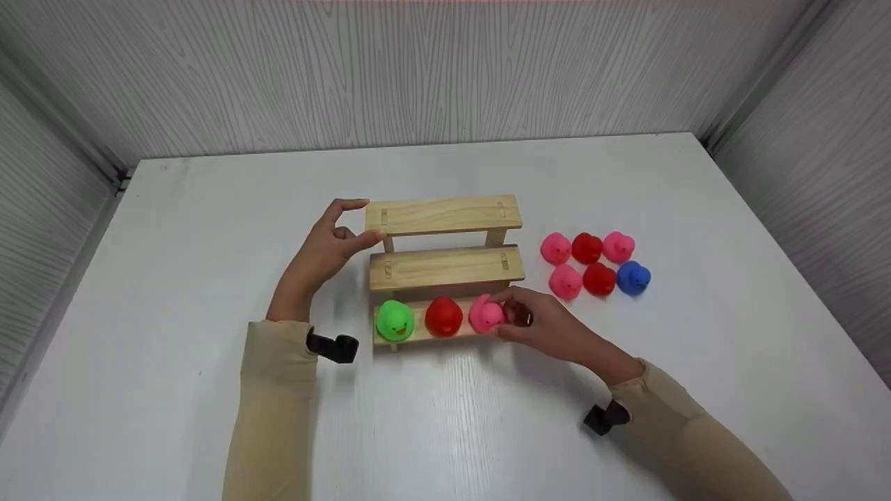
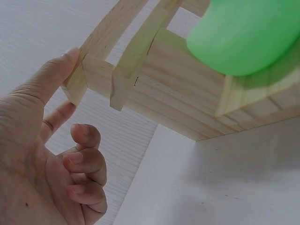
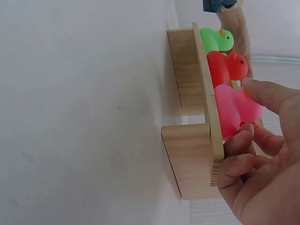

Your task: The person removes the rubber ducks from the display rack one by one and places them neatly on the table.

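Sleeves (image 1: 275, 410) beside a stand (image 1: 445, 268), pink duck (image 1: 487, 315) at the low step

Beyond the cuffs, the left grip (image 1: 321, 247) has thumb and forefinger clamped on the left end of the top step (image 1: 445, 216); its other fingers curl clear of the wood. The right grip (image 1: 550, 323) pinches the pink duck at the right end of the low step (image 1: 420, 327); in the right wrist view the duck appears to touch the board. Left of it on that step are a red duck (image 1: 443, 317), then a green duck (image 1: 395, 321). Right of the stand, six more, one a blue duck (image 1: 633, 278), sit in two rows on the worktop (image 1: 445, 417).

Judging the placing: turn the beak to the front like its neighbours, and seat the base flat before letting go. Part finger and thumb gently, then back off to the right, since a sideways drag could tip the duck or nudge the red one. A light, steady left hold should suffice; pulling on the high end may rock the stand.
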`<state>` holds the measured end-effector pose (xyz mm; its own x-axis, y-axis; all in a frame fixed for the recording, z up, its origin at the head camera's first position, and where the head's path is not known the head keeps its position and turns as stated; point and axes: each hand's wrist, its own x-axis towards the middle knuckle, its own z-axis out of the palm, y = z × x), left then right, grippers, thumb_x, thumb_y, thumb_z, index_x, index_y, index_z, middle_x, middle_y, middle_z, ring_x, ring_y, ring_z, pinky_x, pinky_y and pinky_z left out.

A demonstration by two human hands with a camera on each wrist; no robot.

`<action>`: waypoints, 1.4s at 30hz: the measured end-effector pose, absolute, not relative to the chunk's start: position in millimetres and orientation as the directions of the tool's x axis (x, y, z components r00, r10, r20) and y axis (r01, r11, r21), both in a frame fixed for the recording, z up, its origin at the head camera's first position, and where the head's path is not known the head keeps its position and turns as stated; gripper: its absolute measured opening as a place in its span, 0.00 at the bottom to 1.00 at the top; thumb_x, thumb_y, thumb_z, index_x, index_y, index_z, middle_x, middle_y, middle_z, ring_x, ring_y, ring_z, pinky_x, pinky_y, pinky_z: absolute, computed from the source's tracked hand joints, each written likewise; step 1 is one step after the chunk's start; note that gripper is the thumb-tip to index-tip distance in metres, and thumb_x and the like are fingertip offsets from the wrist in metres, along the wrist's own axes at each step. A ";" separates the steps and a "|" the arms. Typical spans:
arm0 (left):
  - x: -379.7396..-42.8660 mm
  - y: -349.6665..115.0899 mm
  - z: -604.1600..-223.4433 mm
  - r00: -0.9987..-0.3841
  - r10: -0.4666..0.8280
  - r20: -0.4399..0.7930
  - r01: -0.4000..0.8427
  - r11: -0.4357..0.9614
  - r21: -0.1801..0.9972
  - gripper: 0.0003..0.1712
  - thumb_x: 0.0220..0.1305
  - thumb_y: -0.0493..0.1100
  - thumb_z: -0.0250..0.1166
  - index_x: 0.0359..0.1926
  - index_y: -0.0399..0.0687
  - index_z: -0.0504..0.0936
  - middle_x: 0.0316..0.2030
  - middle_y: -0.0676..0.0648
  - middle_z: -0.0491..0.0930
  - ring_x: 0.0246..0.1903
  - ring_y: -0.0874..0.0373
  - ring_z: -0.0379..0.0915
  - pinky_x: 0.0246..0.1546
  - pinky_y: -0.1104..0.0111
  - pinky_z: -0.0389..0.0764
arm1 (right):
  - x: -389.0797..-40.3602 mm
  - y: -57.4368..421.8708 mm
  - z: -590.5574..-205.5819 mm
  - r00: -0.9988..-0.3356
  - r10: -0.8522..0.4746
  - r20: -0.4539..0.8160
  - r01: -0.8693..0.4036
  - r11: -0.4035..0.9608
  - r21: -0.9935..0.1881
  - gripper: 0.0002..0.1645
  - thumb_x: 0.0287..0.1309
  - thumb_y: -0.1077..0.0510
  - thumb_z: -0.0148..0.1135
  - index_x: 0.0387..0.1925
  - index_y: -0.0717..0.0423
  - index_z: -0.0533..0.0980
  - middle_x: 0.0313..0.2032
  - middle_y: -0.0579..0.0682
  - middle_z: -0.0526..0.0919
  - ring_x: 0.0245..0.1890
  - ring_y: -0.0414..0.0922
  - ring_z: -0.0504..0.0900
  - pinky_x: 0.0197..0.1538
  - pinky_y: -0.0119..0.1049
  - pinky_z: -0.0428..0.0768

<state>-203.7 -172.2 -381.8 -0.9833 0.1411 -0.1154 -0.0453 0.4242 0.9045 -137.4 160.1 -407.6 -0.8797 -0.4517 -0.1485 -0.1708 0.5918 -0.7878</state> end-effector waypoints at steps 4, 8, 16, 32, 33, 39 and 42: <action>-203.6 -171.9 -381.6 -0.983 0.144 -0.112 -0.042 0.421 0.906 0.39 0.60 0.58 0.67 0.69 0.62 0.61 0.21 0.53 0.63 0.23 0.60 0.54 0.29 0.68 0.59 | -135.9 161.1 -406.3 -0.888 -0.438 -0.140 -0.171 0.597 -0.784 0.27 0.50 0.58 0.73 0.53 0.53 0.75 0.33 0.48 0.76 0.35 0.44 0.74 0.35 0.28 0.73; -204.1 -171.3 -382.0 -0.983 0.137 -0.124 -0.054 0.428 0.902 0.40 0.59 0.59 0.67 0.69 0.63 0.61 0.22 0.53 0.63 0.24 0.60 0.55 0.29 0.68 0.59 | -134.9 165.4 -404.8 -0.886 -0.448 -0.117 -0.199 0.597 -0.778 0.26 0.52 0.58 0.71 0.54 0.52 0.75 0.33 0.48 0.76 0.35 0.45 0.74 0.36 0.29 0.74; -204.5 -171.2 -381.8 -0.984 0.133 -0.119 -0.051 0.429 0.902 0.39 0.59 0.58 0.67 0.69 0.62 0.62 0.21 0.53 0.63 0.23 0.60 0.54 0.28 0.68 0.59 | -134.6 181.1 -401.7 -0.894 -0.439 -0.091 -0.223 0.611 -0.760 0.26 0.53 0.57 0.69 0.55 0.51 0.75 0.34 0.48 0.76 0.35 0.45 0.73 0.36 0.29 0.74; -205.1 -171.9 -382.0 -0.983 0.133 -0.127 -0.057 0.434 0.899 0.40 0.58 0.60 0.67 0.69 0.63 0.61 0.22 0.52 0.63 0.24 0.59 0.54 0.29 0.68 0.59 | -129.2 223.0 -391.8 -0.920 -0.385 -0.071 -0.212 0.644 -0.735 0.26 0.51 0.62 0.69 0.54 0.56 0.75 0.33 0.50 0.75 0.34 0.46 0.73 0.33 0.28 0.75; -205.1 -172.0 -382.0 -0.983 0.133 -0.128 -0.058 0.435 0.899 0.40 0.58 0.60 0.67 0.69 0.63 0.61 0.22 0.53 0.63 0.24 0.59 0.55 0.29 0.68 0.59 | -129.0 225.4 -390.6 -0.922 -0.379 -0.075 -0.207 0.648 -0.733 0.26 0.51 0.62 0.69 0.54 0.56 0.75 0.33 0.50 0.75 0.34 0.46 0.73 0.33 0.28 0.74; -204.8 -171.3 -382.1 -0.982 0.133 -0.133 -0.062 0.439 0.896 0.41 0.58 0.60 0.67 0.69 0.62 0.61 0.21 0.53 0.63 0.25 0.59 0.56 0.30 0.67 0.59 | -126.0 237.0 -382.6 -0.931 -0.356 -0.085 -0.190 0.669 -0.719 0.25 0.54 0.61 0.68 0.54 0.57 0.74 0.34 0.50 0.75 0.35 0.46 0.73 0.33 0.28 0.74; -204.9 -171.6 -381.9 -0.982 0.131 -0.135 -0.064 0.443 0.894 0.41 0.58 0.61 0.67 0.69 0.62 0.61 0.22 0.53 0.64 0.25 0.59 0.56 0.30 0.67 0.59 | -125.3 242.1 -379.0 -0.934 -0.347 -0.087 -0.185 0.676 -0.713 0.26 0.55 0.60 0.68 0.55 0.57 0.74 0.35 0.51 0.75 0.35 0.46 0.72 0.32 0.28 0.75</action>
